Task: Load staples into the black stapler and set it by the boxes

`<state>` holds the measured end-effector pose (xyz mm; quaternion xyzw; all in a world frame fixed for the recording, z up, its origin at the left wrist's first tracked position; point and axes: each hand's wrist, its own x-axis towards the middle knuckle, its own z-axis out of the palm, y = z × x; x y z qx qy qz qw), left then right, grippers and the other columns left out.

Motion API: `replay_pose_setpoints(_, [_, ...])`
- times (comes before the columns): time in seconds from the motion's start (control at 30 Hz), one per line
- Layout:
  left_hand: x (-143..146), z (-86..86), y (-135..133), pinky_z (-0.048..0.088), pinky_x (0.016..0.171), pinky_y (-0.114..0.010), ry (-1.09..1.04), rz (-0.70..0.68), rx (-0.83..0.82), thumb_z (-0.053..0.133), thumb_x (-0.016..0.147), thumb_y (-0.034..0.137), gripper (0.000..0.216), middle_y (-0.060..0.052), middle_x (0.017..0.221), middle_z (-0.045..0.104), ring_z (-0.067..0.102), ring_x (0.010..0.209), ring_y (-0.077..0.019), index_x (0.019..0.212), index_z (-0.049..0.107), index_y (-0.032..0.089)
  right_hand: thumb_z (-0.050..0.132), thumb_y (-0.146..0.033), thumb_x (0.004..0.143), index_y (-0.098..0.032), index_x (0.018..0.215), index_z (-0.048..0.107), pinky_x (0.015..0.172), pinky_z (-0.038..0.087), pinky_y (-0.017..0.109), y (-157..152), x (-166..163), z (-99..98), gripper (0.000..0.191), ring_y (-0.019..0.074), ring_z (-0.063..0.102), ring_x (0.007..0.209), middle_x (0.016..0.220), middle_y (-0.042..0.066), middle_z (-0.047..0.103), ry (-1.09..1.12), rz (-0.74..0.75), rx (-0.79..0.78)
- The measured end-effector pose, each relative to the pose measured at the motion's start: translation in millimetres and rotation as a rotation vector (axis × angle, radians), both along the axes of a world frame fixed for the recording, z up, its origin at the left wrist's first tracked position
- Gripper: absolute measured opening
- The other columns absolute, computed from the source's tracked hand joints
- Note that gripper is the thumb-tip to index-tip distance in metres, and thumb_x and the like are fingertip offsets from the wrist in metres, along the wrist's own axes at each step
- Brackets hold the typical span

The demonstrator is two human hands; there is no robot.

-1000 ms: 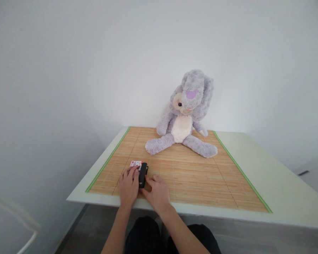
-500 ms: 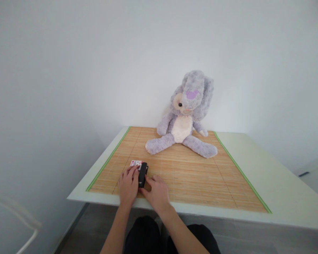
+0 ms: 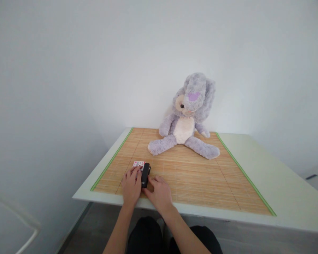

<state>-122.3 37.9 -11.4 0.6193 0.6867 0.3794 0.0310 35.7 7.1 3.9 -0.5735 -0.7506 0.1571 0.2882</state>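
Note:
A small black device lies on the bamboo mat near the table's front left. My left hand rests against its left side with fingers curled on it. My right hand presses on its near right side, thumb towards it. Just beyond the device lies a small red and white card or packet, partly covered by my left fingers.
A grey plush rabbit sits at the back of the mat against the white wall. The pale table extends to the right of the mat's green edge. A white curved object shows at lower left.
The view has shifted slightly; both hands stay on the black device in the same pose.

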Motion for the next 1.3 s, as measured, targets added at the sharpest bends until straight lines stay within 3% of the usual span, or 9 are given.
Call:
replay_pose_setpoints(0.27, [-0.8, -0.6, 0.1, 0.045, 0.107, -0.047, -0.010, -0.005, 0.007, 0.042, 0.103, 0.034, 0.037, -0.005, 0.134, 0.064, 0.057, 0.122, -0.0270, 0.130, 0.067, 0.034, 0.078, -0.042, 0.083, -0.030, 0.141, 0.061, 0.098, 0.049, 0.040, 2.2, -1.2, -3.5, 0.061, 0.0288, 0.062, 0.111, 0.114, 0.007, 0.069, 0.008, 0.011, 0.001])
replay_pose_setpoints(0.43, [-1.7, -1.6, 1.8, 0.045, 0.108, -0.048, -0.020, -0.011, 0.013, 0.041, 0.103, 0.033, 0.037, -0.005, 0.133, 0.064, 0.057, 0.123, -0.0274, 0.128, 0.068, 0.034, 0.074, -0.039, 0.086, -0.025, 0.155, 0.045, 0.094, 0.052, 0.040, 1.0, 19.2, -3.0, 0.076, 0.0278, 0.063, 0.105, 0.115, 0.009, 0.070, 0.074, 0.062, -0.008])
replay_pose_setpoints(0.53, [-2.3, -3.4, 2.7, 0.043, 0.110, -0.049, -0.025, -0.016, 0.011, 0.041, 0.104, 0.034, 0.037, -0.005, 0.132, 0.064, 0.056, 0.125, -0.0276, 0.128, 0.068, 0.034, 0.060, -0.034, 0.095, -0.026, 0.154, 0.045, 0.087, 0.052, 0.039, 3.1, 58.8, 0.0, 0.062, 0.0247, 0.063, 0.093, 0.101, 0.006, 0.070, 0.082, 0.009, 0.053])
replay_pose_setpoints(0.63, [-2.6, -4.9, 3.1, 0.043, 0.111, -0.050, -0.036, -0.012, 0.008, 0.042, 0.104, 0.036, 0.036, -0.005, 0.133, 0.063, 0.056, 0.125, -0.0281, 0.127, 0.069, 0.035, 0.051, -0.035, 0.099, -0.022, 0.146, 0.055, 0.088, 0.051, 0.041, 7.5, 115.6, -0.5, 0.049, 0.0243, 0.061, 0.089, 0.092, 0.007, 0.069, 0.084, -0.129, 0.157])
replay_pose_setpoints(0.8, [-2.8, -6.4, 2.9, 0.043, 0.111, -0.051, -0.057, 0.002, 0.016, 0.043, 0.104, 0.039, 0.035, -0.005, 0.137, 0.060, 0.054, 0.128, -0.0284, 0.127, 0.069, 0.035, 0.047, -0.041, 0.098, -0.019, 0.139, 0.060, 0.087, 0.049, 0.043, 2.5, 208.5, -18.1, 0.048, 0.0260, 0.059, 0.090, 0.094, 0.009, 0.069, 0.062, -0.337, 0.213])
replay_pose_setpoints(0.9, [-3.5, -7.2, 2.9, 0.042, 0.112, -0.051, -0.069, -0.001, 0.029, 0.044, 0.103, 0.039, 0.035, -0.003, 0.140, 0.059, 0.054, 0.129, -0.0278, 0.127, 0.070, 0.037, 0.046, -0.045, 0.097, -0.018, 0.137, 0.061, 0.085, 0.048, 0.043, -4.6, 239.2, -31.2, 0.051, 0.0262, 0.060, 0.088, 0.091, 0.009, 0.069, 0.076, -0.437, 0.188])
replay_pose_setpoints(1.3, [-1.4, -1.1, 2.8, 0.042, 0.115, -0.049, -0.087, 0.012, 0.047, 0.051, 0.098, 0.039, 0.033, -0.004, 0.142, 0.058, 0.052, 0.132, -0.0281, 0.126, 0.070, 0.033, 0.043, -0.050, 0.097, -0.017, 0.136, 0.063, 0.083, 0.049, 0.041, -5.1, 242.3, -37.0, 0.054, 0.0251, 0.063, 0.084, 0.093, 0.010, 0.071, 0.165, -0.498, 0.138])
